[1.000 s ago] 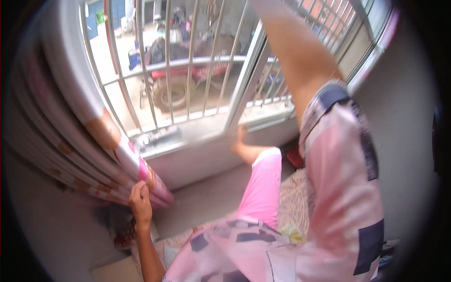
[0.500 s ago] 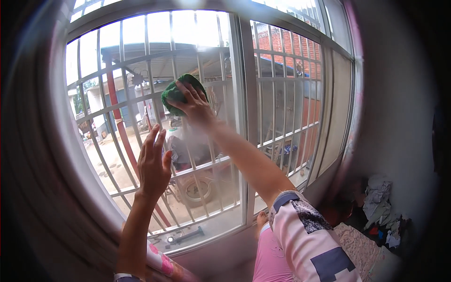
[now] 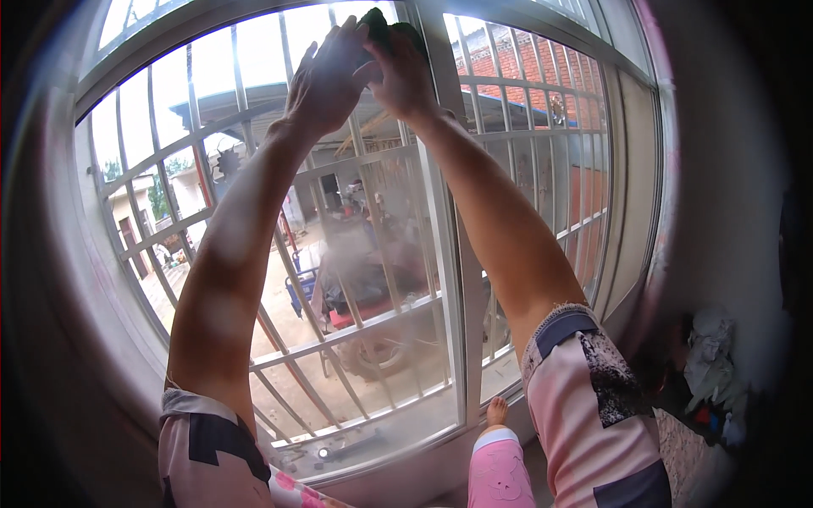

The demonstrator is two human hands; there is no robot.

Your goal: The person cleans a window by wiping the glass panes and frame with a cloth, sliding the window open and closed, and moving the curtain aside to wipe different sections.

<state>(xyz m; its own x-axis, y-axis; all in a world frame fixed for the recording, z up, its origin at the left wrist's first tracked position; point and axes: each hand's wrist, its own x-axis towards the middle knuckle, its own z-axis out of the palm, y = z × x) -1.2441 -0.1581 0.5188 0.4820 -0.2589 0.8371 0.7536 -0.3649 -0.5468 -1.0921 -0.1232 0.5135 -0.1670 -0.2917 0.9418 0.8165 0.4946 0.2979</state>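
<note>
A dark green cloth (image 3: 391,32) is up at the top of the window pane (image 3: 364,245), by the upper frame. My right hand (image 3: 405,80) is on it, the fingers partly hidden against the cloth. Close by on the left, my left hand (image 3: 326,85) reaches up with its fingers stretched out, its thumb side near the right hand. Nothing shows in the left hand; whether it touches the glass or the cloth's edge I cannot tell. Hazy smears mark the glass below both hands.
Metal bars (image 3: 351,296) stand behind the glass. A window frame post (image 3: 449,212) runs up to the right of the pane. Below, a bare foot (image 3: 497,412) and pink trouser leg (image 3: 500,470) show. Crumpled cloth (image 3: 711,347) lies in the right corner.
My right hand has carried the green cloth up and slightly right, from mid-pane to the top. My left hand has risen beside it. The view has shifted as well.
</note>
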